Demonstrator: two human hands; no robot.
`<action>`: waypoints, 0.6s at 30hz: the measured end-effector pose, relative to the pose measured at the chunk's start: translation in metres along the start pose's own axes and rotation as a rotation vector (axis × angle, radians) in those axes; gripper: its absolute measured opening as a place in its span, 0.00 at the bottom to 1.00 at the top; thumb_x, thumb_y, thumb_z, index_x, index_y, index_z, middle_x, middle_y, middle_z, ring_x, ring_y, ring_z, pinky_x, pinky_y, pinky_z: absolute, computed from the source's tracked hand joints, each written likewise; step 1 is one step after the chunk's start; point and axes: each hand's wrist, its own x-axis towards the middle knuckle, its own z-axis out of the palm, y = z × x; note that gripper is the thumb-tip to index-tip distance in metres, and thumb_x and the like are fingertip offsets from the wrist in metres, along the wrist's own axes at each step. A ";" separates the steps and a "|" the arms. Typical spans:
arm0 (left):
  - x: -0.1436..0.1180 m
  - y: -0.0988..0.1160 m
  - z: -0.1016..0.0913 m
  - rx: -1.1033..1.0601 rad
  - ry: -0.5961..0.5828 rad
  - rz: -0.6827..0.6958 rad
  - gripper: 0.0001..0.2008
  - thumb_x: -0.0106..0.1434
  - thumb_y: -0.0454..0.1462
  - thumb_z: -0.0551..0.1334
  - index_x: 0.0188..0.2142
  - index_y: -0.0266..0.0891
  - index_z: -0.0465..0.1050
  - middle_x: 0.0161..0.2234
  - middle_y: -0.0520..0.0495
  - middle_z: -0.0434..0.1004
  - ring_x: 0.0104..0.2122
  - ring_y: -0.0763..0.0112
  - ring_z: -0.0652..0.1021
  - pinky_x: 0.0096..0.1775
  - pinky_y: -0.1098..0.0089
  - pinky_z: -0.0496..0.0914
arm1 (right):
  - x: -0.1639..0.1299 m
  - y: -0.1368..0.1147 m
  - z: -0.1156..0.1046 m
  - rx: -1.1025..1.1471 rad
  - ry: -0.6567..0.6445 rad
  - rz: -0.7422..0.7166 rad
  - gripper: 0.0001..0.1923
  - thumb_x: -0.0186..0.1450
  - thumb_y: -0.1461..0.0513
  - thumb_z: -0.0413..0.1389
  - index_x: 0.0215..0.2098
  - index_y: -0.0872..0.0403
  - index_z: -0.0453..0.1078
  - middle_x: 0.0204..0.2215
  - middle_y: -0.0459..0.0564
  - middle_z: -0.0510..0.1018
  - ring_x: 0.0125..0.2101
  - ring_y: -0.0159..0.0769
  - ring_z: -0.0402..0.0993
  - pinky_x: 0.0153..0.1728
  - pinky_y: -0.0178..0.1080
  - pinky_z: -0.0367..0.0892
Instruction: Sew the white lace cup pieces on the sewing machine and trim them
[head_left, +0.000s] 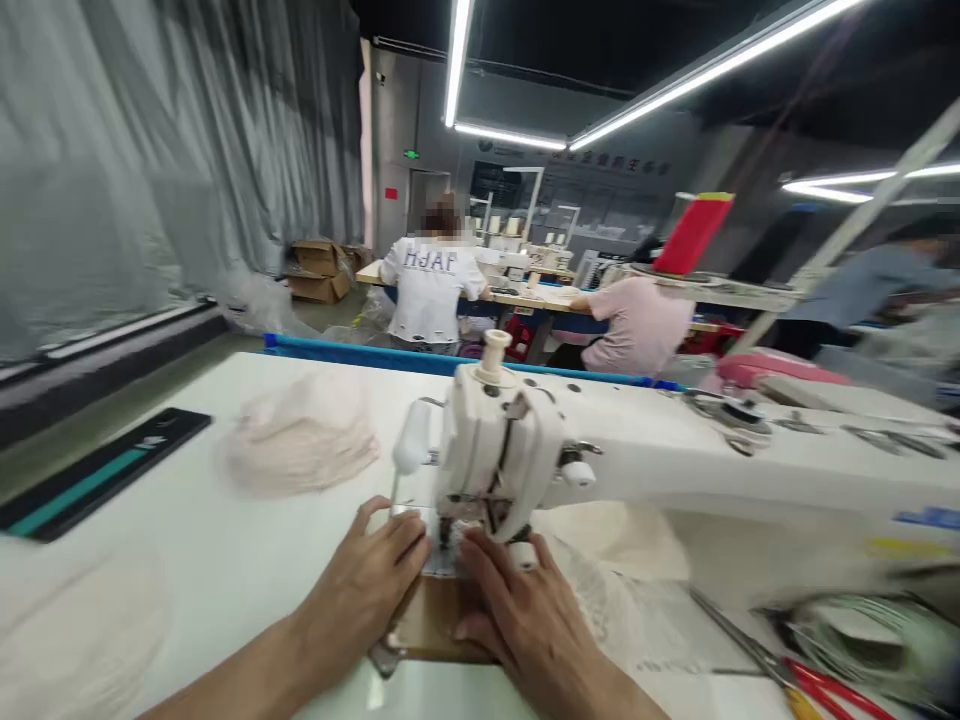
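A white sewing machine [615, 450] stands on the white table [202, 560], its needle head [491, 470] right in front of me. My left hand [371, 590] lies flat on the table left of the needle, fingers pressing down on a small tan piece [431, 620]. My right hand [517, 610] rests flat on the same piece just right of the needle, fingertips near the presser foot. Cream lace fabric [600, 580] spreads to the right of my right hand.
A pile of pale fabric [300, 440] lies at the left back, a dark mat [97, 475] at the far left. Scissors with red handles [787, 670] lie at the right front. Two people sit with their backs to me beyond the blue table edge [360, 355].
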 end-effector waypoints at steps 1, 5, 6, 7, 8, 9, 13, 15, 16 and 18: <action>0.000 -0.001 -0.007 0.018 -0.048 -0.041 0.14 0.68 0.29 0.46 0.43 0.37 0.69 0.41 0.44 0.76 0.44 0.67 0.73 0.53 0.59 0.53 | 0.001 0.001 0.002 -0.021 0.001 -0.015 0.22 0.66 0.49 0.49 0.48 0.57 0.66 0.43 0.58 0.76 0.40 0.45 0.72 0.44 0.48 0.60; -0.022 -0.043 -0.055 0.199 -0.253 -0.481 0.12 0.63 0.31 0.52 0.40 0.44 0.71 0.43 0.50 0.75 0.44 0.67 0.73 0.51 0.63 0.59 | 0.004 0.007 0.009 -0.067 0.018 -0.110 0.23 0.71 0.53 0.37 0.47 0.58 0.67 0.40 0.58 0.77 0.34 0.42 0.74 0.39 0.45 0.62; -0.033 -0.062 -0.072 0.248 -0.244 -0.573 0.12 0.62 0.32 0.53 0.41 0.44 0.71 0.45 0.47 0.74 0.47 0.63 0.71 0.51 0.60 0.59 | 0.004 0.008 0.011 -0.080 0.024 -0.127 0.23 0.71 0.53 0.36 0.47 0.58 0.67 0.41 0.58 0.77 0.33 0.41 0.74 0.38 0.45 0.62; -0.045 -0.083 -0.088 0.298 -0.234 -0.671 0.11 0.62 0.33 0.53 0.41 0.42 0.72 0.47 0.43 0.72 0.48 0.58 0.70 0.50 0.57 0.59 | 0.004 0.009 0.012 -0.094 0.026 -0.143 0.23 0.71 0.54 0.36 0.47 0.58 0.67 0.42 0.58 0.76 0.33 0.41 0.74 0.37 0.44 0.62; -0.059 -0.105 -0.104 0.353 -0.215 -0.780 0.11 0.60 0.36 0.55 0.41 0.39 0.72 0.49 0.38 0.70 0.50 0.51 0.68 0.50 0.51 0.58 | 0.003 0.009 0.013 -0.108 0.023 -0.155 0.23 0.71 0.53 0.37 0.47 0.58 0.67 0.43 0.58 0.76 0.33 0.41 0.74 0.37 0.44 0.62; -0.072 -0.127 -0.117 0.399 -0.200 -0.890 0.14 0.58 0.39 0.57 0.42 0.36 0.71 0.49 0.33 0.68 0.50 0.42 0.66 0.48 0.46 0.58 | 0.002 0.010 0.014 -0.124 0.014 -0.161 0.22 0.71 0.53 0.38 0.48 0.58 0.67 0.45 0.58 0.75 0.33 0.41 0.74 0.36 0.43 0.62; -0.114 -0.192 -0.141 0.393 -0.226 -1.189 0.29 0.50 0.48 0.60 0.47 0.30 0.70 0.44 0.25 0.70 0.44 0.30 0.69 0.37 0.46 0.65 | -0.001 0.008 0.013 -0.180 -0.006 -0.165 0.22 0.71 0.52 0.39 0.48 0.57 0.67 0.47 0.57 0.74 0.33 0.39 0.74 0.36 0.42 0.61; -0.126 -0.207 -0.138 0.346 -0.230 -1.225 0.31 0.51 0.49 0.60 0.50 0.33 0.68 0.46 0.28 0.70 0.46 0.32 0.69 0.38 0.49 0.66 | -0.001 0.006 0.011 -0.185 0.012 -0.164 0.23 0.71 0.53 0.37 0.47 0.57 0.68 0.46 0.56 0.75 0.32 0.39 0.74 0.36 0.42 0.60; -0.130 -0.210 -0.135 0.324 -0.224 -1.235 0.31 0.51 0.49 0.59 0.51 0.34 0.67 0.48 0.29 0.69 0.48 0.32 0.68 0.39 0.49 0.66 | -0.001 0.005 0.010 -0.182 0.021 -0.164 0.23 0.71 0.54 0.37 0.46 0.57 0.68 0.46 0.56 0.75 0.31 0.38 0.74 0.36 0.42 0.60; -0.135 -0.214 -0.131 0.280 -0.202 -1.258 0.33 0.50 0.50 0.60 0.53 0.37 0.67 0.50 0.30 0.69 0.50 0.32 0.65 0.42 0.48 0.64 | 0.001 0.003 0.008 -0.168 0.040 -0.156 0.23 0.72 0.54 0.36 0.45 0.57 0.69 0.45 0.55 0.76 0.31 0.38 0.73 0.36 0.42 0.59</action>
